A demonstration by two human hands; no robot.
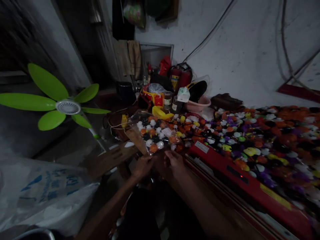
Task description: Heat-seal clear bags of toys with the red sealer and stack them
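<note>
A clear plastic bag point(160, 133) filled with small round orange, black and white pieces lies just beyond both hands. My left hand point(143, 166) is closed on the bag's near left corner. At the near right edge, my right hand point(175, 163) has its fingers curled and pinched together at the plastic; the dim light blurs the exact contact. To the right of my right hand sits a long red bag sealer point(225, 170) with a small lit red display. A large heap of loose coloured pieces point(262, 140) spreads behind the sealer.
A green-bladed fan point(67, 107) stands at left, above a white woven sack point(47, 193). A wooden board point(110, 161) lies left of my left hand. Behind the bag are jars point(168, 100), a pink basin point(198, 104) and a yellow scoop point(161, 113).
</note>
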